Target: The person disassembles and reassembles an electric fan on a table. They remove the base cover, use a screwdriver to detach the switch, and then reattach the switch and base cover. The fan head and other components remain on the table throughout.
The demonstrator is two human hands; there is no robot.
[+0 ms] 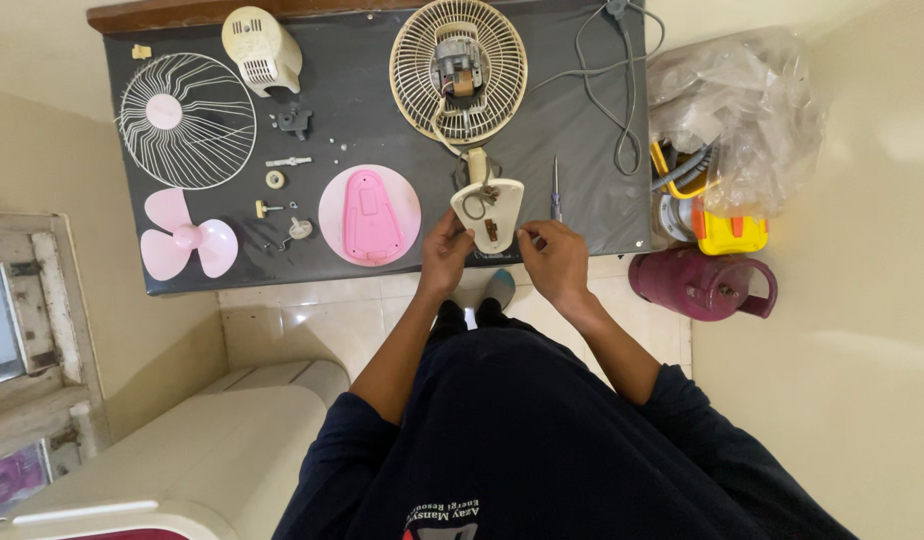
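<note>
Two bare hands meet at the near edge of the dark grey table [582,200]. The left hand [444,255] grips the left rim of the cream triangular plastic fan base [488,212]; the right hand [555,258] pinches its right corner. A pink round base cover [369,214] lies just left, a slim screwdriver [556,190] just right.

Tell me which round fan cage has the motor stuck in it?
The cream rear cage at the table's top middle; the motor sits in its centre. The white wire cage on the left has only a pink disc.
</note>
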